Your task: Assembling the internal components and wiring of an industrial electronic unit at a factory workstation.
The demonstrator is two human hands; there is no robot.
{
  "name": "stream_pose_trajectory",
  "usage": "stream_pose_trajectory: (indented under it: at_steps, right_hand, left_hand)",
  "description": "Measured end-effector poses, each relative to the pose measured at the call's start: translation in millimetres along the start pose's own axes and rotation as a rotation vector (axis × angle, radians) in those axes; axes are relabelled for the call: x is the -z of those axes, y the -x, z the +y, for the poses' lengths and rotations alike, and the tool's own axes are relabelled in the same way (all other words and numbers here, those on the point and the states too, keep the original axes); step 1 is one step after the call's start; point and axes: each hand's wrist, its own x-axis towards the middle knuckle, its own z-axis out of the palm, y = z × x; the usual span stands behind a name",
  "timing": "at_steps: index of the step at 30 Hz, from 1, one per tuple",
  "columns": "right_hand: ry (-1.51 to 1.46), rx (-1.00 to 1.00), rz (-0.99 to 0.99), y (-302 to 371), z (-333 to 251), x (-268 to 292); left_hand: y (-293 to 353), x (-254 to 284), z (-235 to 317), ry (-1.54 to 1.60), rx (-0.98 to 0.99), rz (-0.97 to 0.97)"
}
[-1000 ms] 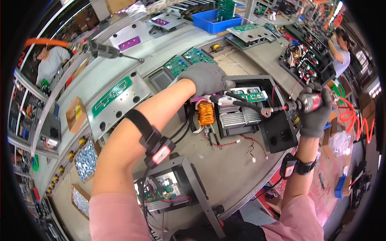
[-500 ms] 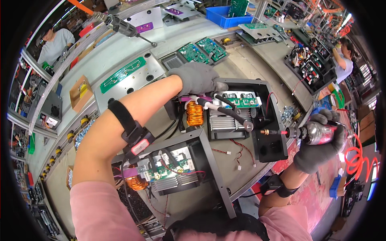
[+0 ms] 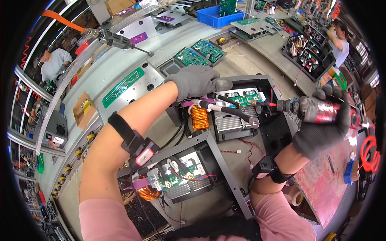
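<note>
My right hand [image 3: 323, 120], in a grey glove, is closed around an air screwdriver [image 3: 317, 109] with a silver and red body. The driver lies nearly level, its bit pointing left, and the tip is beside the right end of a green circuit board [image 3: 247, 99]. That board sits above a finned heat sink [image 3: 233, 122] in an open black metal case [image 3: 277, 132]. My gloved left hand [image 3: 197, 83] is curled at the left end of the case, just above thick black and white cables [image 3: 225, 107]. What its fingers grip is hidden. A copper coil [image 3: 200, 117] stands below it.
Nearer me is a second black case [image 3: 227, 172] with its own board and coil. Green circuit boards [image 3: 201, 52] lie beyond my left hand. Another driver [image 3: 120, 41] hangs at upper left. A blue bin [image 3: 219, 18] stands behind. People work at far left and right.
My right hand has brought the screwdriver left and slightly up, so its bit is now beside the board. The left hand stays at about the same place on the case. The whole view has shifted a little.
</note>
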Motion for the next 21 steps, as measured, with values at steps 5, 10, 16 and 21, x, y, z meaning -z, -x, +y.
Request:
stream_pose_trajectory:
  at_steps: [5,10,16,21]
  right_hand:
    - [0.017,-0.117,0.141,-13,26,14]
    - [-0.115,-0.312,0.071,-13,26,19]
    - [-0.064,-0.247,0.157,-13,34,22]
    - [-0.059,-0.336,0.159,-11,43,22]
  left_hand:
    - [3,3,-1,-0.048,-0.131,-0.042]
    - [6,2,-4,0.021,-0.187,0.014]
    - [6,3,-3,0.011,-0.195,0.009]
    - [7,6,0,-0.044,-0.194,0.015]
